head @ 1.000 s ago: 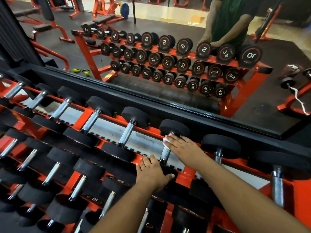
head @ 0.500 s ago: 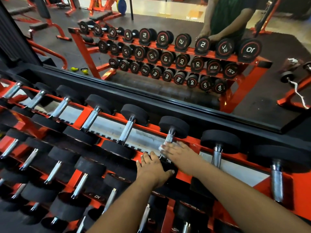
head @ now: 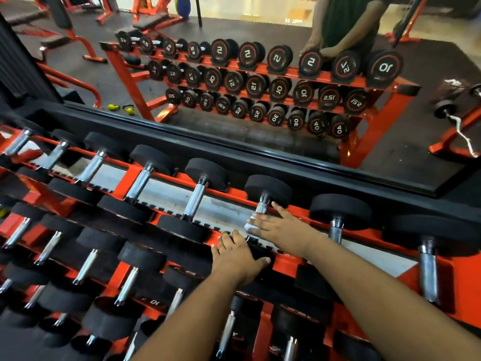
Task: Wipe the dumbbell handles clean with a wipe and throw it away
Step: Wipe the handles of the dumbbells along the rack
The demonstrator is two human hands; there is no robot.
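Orange rack (head: pixel 235 195), top tier: row of black-headed dumbbells set side by side, running from far left to near right, chrome handles pointing toward the viewer. Narrow gaps between neighbouring heads; wider open strips of pale backing between the handles. Black mirror ledge (head: pixel 260 157) directly behind the far heads, closing off the far side. Lower tiers of more dumbbells close below, toward near left.

White wipe (head: pixel 250 224) on the lower part of the handle of the target dumbbell (head: pixel 268 190), under the fingers of the right hand (head: pixel 282 230). Right hand laid over the handle from the right, fingers pointing left, pressing the wipe against the chrome; curl of the fingers round the handle not discernible. Upper handle exposed above the hand, just below the far head.

Left hand (head: pixel 238 255) on the near black head of the same dumbbell, fingers bent over its top, thumb out to the right, just near and left of the right hand.

Mirror (head: pixel 260 74) beyond the ledge: reflection of the rack and a person's arms.
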